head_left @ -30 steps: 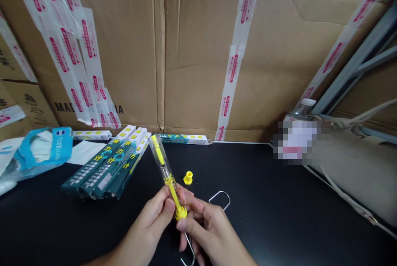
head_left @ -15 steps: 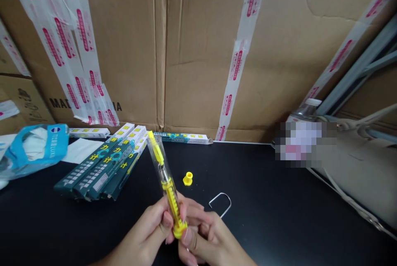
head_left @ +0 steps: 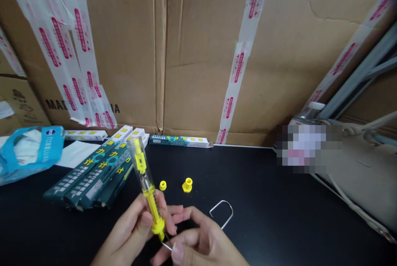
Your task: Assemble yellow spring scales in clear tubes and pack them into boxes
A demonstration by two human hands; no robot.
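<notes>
My left hand [head_left: 136, 224] is closed around a spring scale [head_left: 151, 204], a clear tube with yellow inner parts, tilted with its top to the left. From its yellow lower end a thin metal hook [head_left: 166, 246] sticks out, pinched between the thumb and fingers of my right hand [head_left: 201, 241]. Part of the hook is hidden by those fingers. Beyond my hands, a small yellow ring [head_left: 163, 185] and a larger yellow plug [head_left: 187, 185] lie on the black table. A bent metal wire loop [head_left: 228, 208] rests just past my right hand.
Several green-and-white boxes [head_left: 93, 171] lie stacked at the left, beside a blue plastic packet [head_left: 52, 146]. Another narrow box [head_left: 180, 140] lies along the large cardboard carton [head_left: 195, 51] at the back. A bottle [head_left: 313, 109] and a beige bag [head_left: 366, 183] stand at the right.
The spring scale and both hands have shifted left. My right fingers have moved from the tube's lower end to the hook. The small yellow ring now shows, previously unseen behind the tube.
</notes>
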